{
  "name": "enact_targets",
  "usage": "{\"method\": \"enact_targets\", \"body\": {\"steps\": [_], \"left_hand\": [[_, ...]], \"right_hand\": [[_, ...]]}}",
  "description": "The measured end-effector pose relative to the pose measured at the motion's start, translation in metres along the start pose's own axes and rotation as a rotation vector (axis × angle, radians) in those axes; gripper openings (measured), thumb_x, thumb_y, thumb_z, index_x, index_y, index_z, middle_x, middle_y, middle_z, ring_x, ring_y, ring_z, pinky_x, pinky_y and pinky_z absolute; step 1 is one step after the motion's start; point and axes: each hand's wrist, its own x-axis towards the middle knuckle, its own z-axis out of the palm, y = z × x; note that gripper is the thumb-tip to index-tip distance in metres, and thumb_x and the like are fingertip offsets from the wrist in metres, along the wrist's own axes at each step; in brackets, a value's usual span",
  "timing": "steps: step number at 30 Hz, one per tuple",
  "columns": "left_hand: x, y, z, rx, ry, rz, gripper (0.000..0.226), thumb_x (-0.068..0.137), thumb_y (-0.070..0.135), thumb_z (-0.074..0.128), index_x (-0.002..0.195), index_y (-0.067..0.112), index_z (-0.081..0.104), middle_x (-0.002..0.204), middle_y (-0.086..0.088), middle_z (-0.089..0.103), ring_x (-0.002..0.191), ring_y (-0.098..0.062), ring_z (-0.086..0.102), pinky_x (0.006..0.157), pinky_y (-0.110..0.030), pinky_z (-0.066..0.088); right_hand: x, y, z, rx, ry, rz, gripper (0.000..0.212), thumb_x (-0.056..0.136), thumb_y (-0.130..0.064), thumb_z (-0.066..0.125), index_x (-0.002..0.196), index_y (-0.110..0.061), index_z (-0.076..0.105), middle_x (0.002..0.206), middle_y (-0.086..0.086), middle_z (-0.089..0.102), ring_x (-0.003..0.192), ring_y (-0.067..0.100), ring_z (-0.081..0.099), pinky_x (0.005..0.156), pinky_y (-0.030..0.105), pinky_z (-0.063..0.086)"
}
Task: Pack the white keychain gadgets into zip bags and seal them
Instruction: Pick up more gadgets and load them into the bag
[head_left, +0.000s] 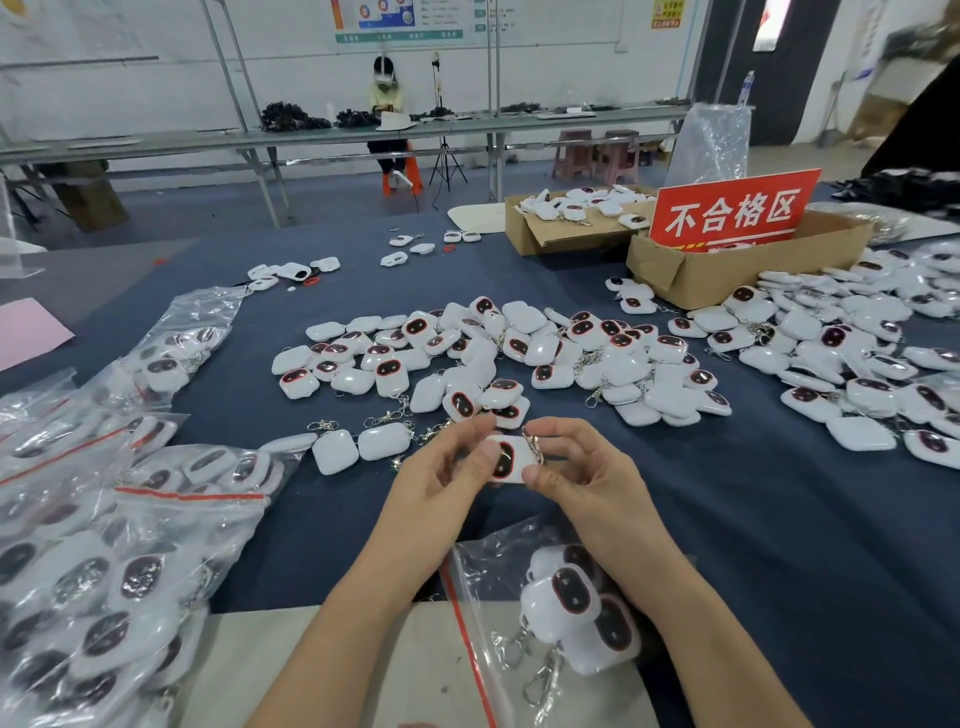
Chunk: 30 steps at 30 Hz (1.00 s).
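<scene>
My left hand (441, 480) and my right hand (576, 467) hold one white keychain gadget (511, 460) between them above the dark blue table; its dark, red-rimmed face points up and its metal clasp lies against my right fingers. Below my right forearm lies an open zip bag (483, 582) with a red seal strip, holding a few gadgets (574, 603). A loose pile of white gadgets (498, 353) covers the middle of the table. More gadgets (857, 358) are heaped at the right.
Filled zip bags (104, 561) are stacked along the left edge. Two cardboard boxes (691, 275) stand at the back right, one with a red sign (732, 210). A person sits at a far bench (387, 104). A pink sheet (28, 330) lies far left.
</scene>
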Motion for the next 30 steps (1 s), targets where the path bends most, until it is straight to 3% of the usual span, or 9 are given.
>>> {"method": "enact_targets", "body": {"steps": [3, 10, 13, 16, 20, 24, 27, 30], "left_hand": [[0.0022, -0.0024, 0.0022, -0.032, -0.031, -0.048, 0.025, 0.102, 0.025, 0.053, 0.117, 0.019, 0.073, 0.111, 0.000, 0.076, 0.107, -0.021, 0.071, 0.094, -0.033, 0.058], [0.0031, -0.0050, 0.0015, -0.032, -0.048, -0.055, 0.020, 0.102, 0.016, 0.055, 0.107, 0.016, 0.073, 0.102, -0.003, 0.077, 0.090, -0.016, 0.071, 0.089, -0.029, 0.058], [0.0026, -0.0039, 0.0012, -0.049, -0.053, -0.048, 0.018, 0.101, 0.010, 0.055, 0.103, 0.013, 0.073, 0.101, -0.006, 0.076, 0.087, -0.016, 0.070, 0.086, -0.028, 0.058], [0.0021, -0.0025, 0.0025, -0.079, -0.041, -0.033, 0.021, 0.101, 0.008, 0.055, 0.099, 0.016, 0.074, 0.101, -0.004, 0.077, 0.093, -0.016, 0.071, 0.084, -0.026, 0.058], [0.0006, -0.0007, 0.0019, -0.095, -0.032, -0.022, 0.023, 0.100, 0.005, 0.057, 0.103, 0.018, 0.075, 0.104, -0.003, 0.077, 0.100, -0.017, 0.073, 0.092, -0.027, 0.057], [-0.0001, 0.0005, 0.0001, -0.020, 0.012, -0.009, 0.027, 0.098, 0.005, 0.060, 0.104, 0.026, 0.077, 0.112, 0.009, 0.076, 0.112, -0.009, 0.068, 0.101, -0.028, 0.050], [-0.0003, 0.0014, 0.0001, -0.011, 0.016, -0.010, 0.028, 0.099, 0.004, 0.060, 0.103, 0.026, 0.077, 0.113, 0.013, 0.075, 0.113, -0.004, 0.067, 0.103, -0.028, 0.048], [-0.0005, 0.0008, -0.0003, -0.028, 0.020, -0.006, 0.029, 0.099, 0.004, 0.059, 0.101, 0.026, 0.078, 0.111, 0.009, 0.076, 0.110, -0.010, 0.069, 0.098, -0.027, 0.051]], "right_hand": [[0.0007, -0.0004, 0.0009, -0.049, 0.022, 0.012, 0.044, 0.093, 0.002, 0.066, 0.119, -0.032, 0.062, 0.099, -0.008, 0.075, 0.093, 0.012, 0.073, 0.079, 0.017, 0.054], [0.0002, 0.0017, -0.0002, -0.127, 0.062, 0.002, 0.054, 0.091, 0.000, 0.068, 0.115, -0.048, 0.064, 0.089, -0.007, 0.068, 0.079, 0.004, 0.065, 0.074, 0.016, 0.052], [-0.0002, 0.0000, -0.0018, -0.129, 0.064, -0.010, 0.051, 0.089, 0.002, 0.070, 0.112, -0.044, 0.066, 0.093, -0.005, 0.072, 0.088, 0.012, 0.067, 0.081, 0.021, 0.054], [-0.0013, -0.0029, -0.0019, -0.073, 0.073, -0.044, 0.046, 0.087, 0.006, 0.070, 0.109, -0.034, 0.069, 0.096, -0.004, 0.076, 0.087, 0.006, 0.068, 0.079, 0.015, 0.051], [-0.0019, -0.0048, -0.0023, -0.002, 0.044, -0.059, 0.042, 0.091, 0.006, 0.065, 0.116, -0.027, 0.071, 0.104, -0.006, 0.077, 0.099, 0.005, 0.070, 0.085, 0.011, 0.050], [-0.0017, -0.0027, -0.0007, -0.007, 0.041, -0.040, 0.030, 0.094, 0.003, 0.063, 0.107, -0.022, 0.076, 0.108, -0.012, 0.076, 0.107, 0.003, 0.069, 0.087, 0.010, 0.049], [-0.0014, -0.0011, -0.0001, -0.016, 0.053, -0.028, 0.030, 0.094, 0.001, 0.064, 0.102, -0.024, 0.077, 0.107, -0.014, 0.076, 0.105, 0.003, 0.070, 0.086, 0.010, 0.050], [-0.0014, 0.0003, -0.0011, -0.054, 0.067, -0.021, 0.030, 0.093, -0.003, 0.067, 0.100, -0.030, 0.079, 0.100, -0.004, 0.077, 0.089, 0.007, 0.069, 0.080, 0.015, 0.053]]}}
